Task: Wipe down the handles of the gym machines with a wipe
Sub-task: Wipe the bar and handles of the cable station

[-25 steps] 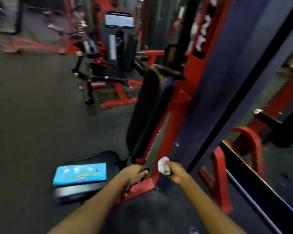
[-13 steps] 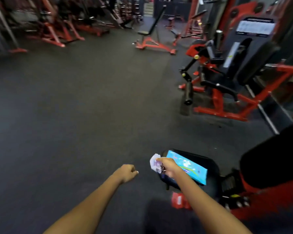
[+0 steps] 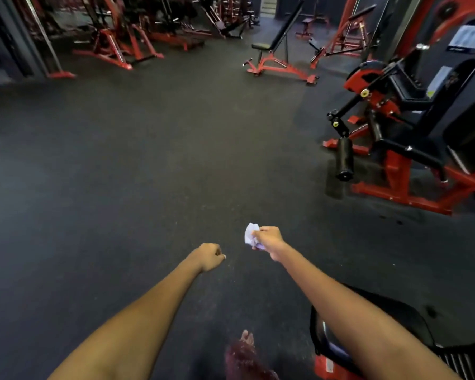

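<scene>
The right hand (image 3: 268, 239) pinches a crumpled white wipe (image 3: 250, 233) out over the dark floor (image 3: 148, 174). The left hand (image 3: 210, 256) is curled into a fist and holds nothing. A red and black gym machine (image 3: 403, 127) stands off to the right, well apart from the wipe.

Both arms outstretched, left hand (image 3: 209, 256) fisted, right hand (image 3: 268, 238) fingers pinching wipe (image 3: 250, 233)

The floor (image 3: 148, 165) is dark, matt, faintly speckled rubber-like matting. The leg machine (image 3: 401, 127) has a red painted metal frame with a slight sheen and black padded upholstery, smooth and dully glossy; its foam-like roller (image 3: 344, 159) looks matt. The wipe (image 3: 249, 233) is white, crumpled, soft cloth or paper. The bench (image 3: 279, 61) shares the red painted metal.
</scene>
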The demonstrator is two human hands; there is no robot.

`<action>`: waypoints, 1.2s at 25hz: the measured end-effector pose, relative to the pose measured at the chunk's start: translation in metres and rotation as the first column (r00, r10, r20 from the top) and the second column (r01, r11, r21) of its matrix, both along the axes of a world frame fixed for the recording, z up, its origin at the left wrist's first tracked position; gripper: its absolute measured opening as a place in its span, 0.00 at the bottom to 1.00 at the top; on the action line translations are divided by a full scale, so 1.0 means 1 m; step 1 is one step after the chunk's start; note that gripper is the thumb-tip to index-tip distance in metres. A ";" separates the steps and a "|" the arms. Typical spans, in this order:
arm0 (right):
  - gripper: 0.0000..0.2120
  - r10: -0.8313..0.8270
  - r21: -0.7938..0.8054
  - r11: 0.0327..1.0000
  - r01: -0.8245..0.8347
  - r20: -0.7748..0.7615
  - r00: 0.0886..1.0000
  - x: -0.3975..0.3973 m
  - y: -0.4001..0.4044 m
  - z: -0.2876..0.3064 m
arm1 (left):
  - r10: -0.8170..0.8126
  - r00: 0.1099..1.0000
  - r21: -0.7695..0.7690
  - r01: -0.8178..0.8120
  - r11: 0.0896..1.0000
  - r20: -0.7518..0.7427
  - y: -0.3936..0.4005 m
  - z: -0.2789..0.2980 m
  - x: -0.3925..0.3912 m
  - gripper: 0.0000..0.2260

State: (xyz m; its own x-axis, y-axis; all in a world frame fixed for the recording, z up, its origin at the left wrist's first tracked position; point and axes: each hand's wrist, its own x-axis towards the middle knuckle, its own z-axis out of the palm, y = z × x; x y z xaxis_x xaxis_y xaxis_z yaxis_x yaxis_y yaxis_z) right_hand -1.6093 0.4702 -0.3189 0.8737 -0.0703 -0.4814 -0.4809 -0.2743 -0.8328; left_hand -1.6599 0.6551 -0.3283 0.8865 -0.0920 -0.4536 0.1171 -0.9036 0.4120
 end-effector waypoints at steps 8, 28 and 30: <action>0.06 -0.071 -0.113 0.990 0.084 0.115 0.991 0.209 -0.014 0.015 | -0.087 0.994 0.130 0.077 0.988 0.070 -0.010 0.032 0.223 0.17; 0.08 -0.039 -0.343 0.927 0.155 0.322 0.946 0.751 -0.026 0.052 | -0.207 0.970 0.180 0.183 0.966 0.128 -0.002 0.085 0.806 0.15; 0.07 -0.057 -0.357 0.918 0.176 0.319 0.946 0.804 -0.037 0.051 | -0.264 0.958 0.183 0.242 0.953 0.109 -0.017 0.088 0.865 0.15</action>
